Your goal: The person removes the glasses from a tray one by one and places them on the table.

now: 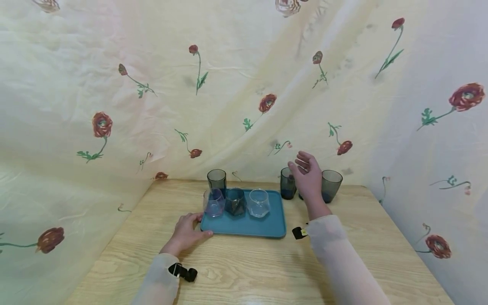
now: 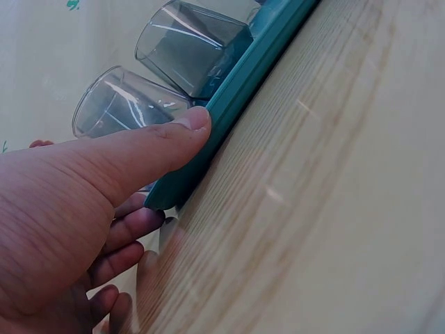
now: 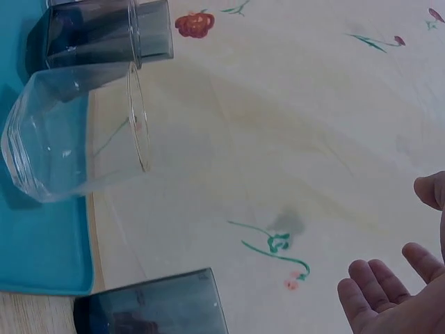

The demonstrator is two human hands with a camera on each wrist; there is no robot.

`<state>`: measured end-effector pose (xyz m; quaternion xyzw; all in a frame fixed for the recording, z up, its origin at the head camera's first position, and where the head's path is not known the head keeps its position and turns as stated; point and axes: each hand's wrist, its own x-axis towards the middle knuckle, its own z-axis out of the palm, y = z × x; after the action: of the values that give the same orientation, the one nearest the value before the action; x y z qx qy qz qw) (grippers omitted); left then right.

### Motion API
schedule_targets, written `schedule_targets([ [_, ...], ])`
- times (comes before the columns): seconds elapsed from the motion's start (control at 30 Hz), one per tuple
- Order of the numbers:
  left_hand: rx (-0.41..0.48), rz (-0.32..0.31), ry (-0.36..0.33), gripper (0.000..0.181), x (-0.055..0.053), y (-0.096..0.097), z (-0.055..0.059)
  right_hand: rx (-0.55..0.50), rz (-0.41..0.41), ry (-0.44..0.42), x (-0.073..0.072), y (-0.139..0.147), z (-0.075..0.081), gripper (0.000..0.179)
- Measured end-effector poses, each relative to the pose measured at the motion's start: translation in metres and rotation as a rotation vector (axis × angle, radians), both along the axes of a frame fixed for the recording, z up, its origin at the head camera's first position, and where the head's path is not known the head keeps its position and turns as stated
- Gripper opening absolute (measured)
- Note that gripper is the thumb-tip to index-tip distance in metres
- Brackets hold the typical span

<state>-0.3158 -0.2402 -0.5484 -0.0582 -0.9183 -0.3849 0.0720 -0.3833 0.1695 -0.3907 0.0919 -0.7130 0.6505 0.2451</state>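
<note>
My left hand (image 1: 187, 233) grips the near left corner of a blue tray (image 1: 248, 228), thumb against the front rim and fingers round the left side. On the tray stand a pinkish faceted glass (image 1: 213, 206), a dark grey faceted glass (image 1: 235, 204) and a clear faceted glass (image 1: 259, 204). Behind them at the left rises a tall grey glass (image 1: 216, 178). Raised to the right of the tray, my right hand (image 1: 308, 178) holds nothing, its fingers loosely bent. It overlaps the gap between a dark tumbler (image 1: 287, 184) and a wider grey tumbler (image 1: 331, 185).
Another dark glass (image 1: 300, 196) shows as a sliver behind the right wrist. All stands on a wooden table (image 1: 236, 271), with a flowered curtain (image 1: 228, 118) hanging close behind its back edge and along the sides.
</note>
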Motion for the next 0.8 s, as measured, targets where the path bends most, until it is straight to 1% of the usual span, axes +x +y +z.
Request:
schedule_targets([
  [0.13,0.003,0.001,0.006,0.082,0.000,0.000,0.000,0.019,0.040,-0.012,-0.006,-0.010,0.000,0.061],
  [0.27,0.003,-0.001,0.010,0.082,0.001,0.000,0.001,0.048,0.058,-0.029,-0.011,-0.020,0.003,0.063],
  [0.57,0.007,-0.004,-0.001,0.083,0.001,0.000,0.004,0.100,0.106,-0.035,-0.017,-0.050,0.008,0.069],
  [0.8,0.008,-0.010,-0.009,0.082,0.002,0.000,0.005,0.123,0.154,-0.079,-0.023,-0.074,0.009,0.077],
])
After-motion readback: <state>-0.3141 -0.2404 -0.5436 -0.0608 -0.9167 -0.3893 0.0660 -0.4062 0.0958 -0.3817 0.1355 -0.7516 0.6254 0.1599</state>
